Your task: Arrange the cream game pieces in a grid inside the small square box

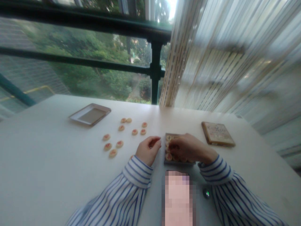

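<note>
My right hand (188,147) reaches over a small shallow box (166,162) that holds round wooden Chinese chess pieces in rows. Its fingers are bent down and closed at a piece on the box's left side; the fingertips are partly hidden. One red-marked piece (168,156) shows in the near left corner of the box. Just left of the box, my left hand (148,150) is loosely curled, thumb close to the fingers, and what it holds, if anything, is hidden. Several loose pieces, such as this red-marked one (119,143), lie scattered farther left on the white table (58,175).
An open, shallow box lid or tray (91,114) lies at the far left. A flat box with printed writing (218,133) is on the right. Near my right sleeve sits a small shiny dark object (206,193). A blurred-out patch (177,197) covers something in front of me. Green railing (155,62) and curtains border the table.
</note>
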A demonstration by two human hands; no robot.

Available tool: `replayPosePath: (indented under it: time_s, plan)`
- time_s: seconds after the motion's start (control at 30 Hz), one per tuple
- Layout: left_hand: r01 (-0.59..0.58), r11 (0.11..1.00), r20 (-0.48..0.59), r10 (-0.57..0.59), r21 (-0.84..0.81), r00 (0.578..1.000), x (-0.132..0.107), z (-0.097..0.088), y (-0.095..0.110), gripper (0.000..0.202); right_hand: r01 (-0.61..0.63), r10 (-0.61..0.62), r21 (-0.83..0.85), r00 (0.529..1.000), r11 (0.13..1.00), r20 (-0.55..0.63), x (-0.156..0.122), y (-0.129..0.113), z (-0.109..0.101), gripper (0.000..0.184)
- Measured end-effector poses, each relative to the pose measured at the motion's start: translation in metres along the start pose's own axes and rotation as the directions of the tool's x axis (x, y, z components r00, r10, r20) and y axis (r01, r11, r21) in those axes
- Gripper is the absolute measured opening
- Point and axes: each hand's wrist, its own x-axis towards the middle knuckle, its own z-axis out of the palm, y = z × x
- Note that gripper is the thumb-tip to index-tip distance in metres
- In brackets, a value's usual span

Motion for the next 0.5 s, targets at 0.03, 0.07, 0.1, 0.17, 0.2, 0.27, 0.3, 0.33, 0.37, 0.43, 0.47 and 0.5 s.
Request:
replayPosePath:
  time_s: [0.03, 0.07, 0.1, 0.17, 0.2, 0.27, 0.3, 0.33, 0.37, 0.43, 0.47, 0.5]
  plan:
    - [-0.001, 1.0, -0.001, 0.001, -0.005, 1.0, 0.0003, 0.0001, -0.0003, 0.03, 0.0, 0.0, -0.002, 1.0, 1.0, -0.001, 0.0001, 0.0001, 0.0, 0.024]
    - [-0.002, 1.0, -0.002, 0.001, -0.009, 1.0, 0.0005, 0.0002, -0.0006, 0.03, 0.002, -0.002, -0.006, 1.0, 1.0, -0.005, 0.0002, 0.0002, 0.0001, 0.024]
    - [-0.002, 1.0, -0.003, 0.002, -0.013, 1.0, 0.0006, 0.0003, -0.0008, 0.03, 0.003, -0.004, -0.011, 1.0, 1.0, -0.011, 0.0002, 0.0004, 0.0004, 0.024]
    - [-0.003, 1.0, -0.003, 0.003, -0.015, 1.0, 0.0008, 0.0003, -0.0012, 0.03, 0.013, -0.013, -0.02, 1.0, 1.0, -0.023, 0.0001, 0.0007, 0.0011, 0.023]
    - [-0.002, 1.0, -0.003, 0.002, -0.012, 1.0, 0.0008, 0.0003, -0.0014, 0.03, 0.016, -0.017, -0.023, 0.999, 1.0, -0.03, 0.0, 0.0009, 0.0014, 0.023]
    - [-0.002, 1.0, -0.003, 0.002, -0.005, 1.0, 0.0008, 0.0, -0.0018, 0.03, 0.018, -0.019, -0.021, 0.999, 1.0, -0.04, -0.0005, 0.0011, 0.0019, 0.023]
    - [-0.003, 1.0, -0.004, 0.003, -0.004, 1.0, 0.0009, -0.0001, -0.002, 0.03, 0.014, -0.015, -0.018, 0.999, 1.0, -0.043, -0.0007, 0.0012, 0.0019, 0.024]
    - [-0.005, 1.0, -0.005, 0.005, -0.005, 1.0, 0.0009, -0.0002, -0.002, 0.03, 0.012, -0.013, -0.014, 0.999, 1.0, -0.041, -0.0008, 0.0011, 0.0018, 0.024]
    - [-0.007, 1.0, -0.005, 0.007, -0.007, 1.0, 0.001, -0.0003, -0.002, 0.03, 0.009, -0.009, -0.012, 0.999, 1.0, -0.038, -0.0008, 0.001, 0.0016, 0.025]
    - [-0.006, 1.0, -0.004, 0.006, -0.008, 1.0, 0.0011, -0.0003, -0.0016, 0.03, 0.004, -0.004, -0.015, 1.0, 1.0, -0.02, -0.0003, 0.0007, 0.0012, 0.024]
    - [-0.004, 1.0, -0.005, 0.004, -0.006, 1.0, 0.001, -0.0003, -0.0012, 0.03, 0.001, -0.001, -0.017, 1.0, 1.0, -0.014, 0.0, 0.0005, 0.001, 0.024]
    - [-0.001, 1.0, -0.003, 0.001, -0.004, 1.0, 0.001, -0.0002, -0.0007, 0.03, -0.001, 0.001, -0.019, 1.0, 1.0, -0.01, 0.0003, 0.0003, 0.0009, 0.024]
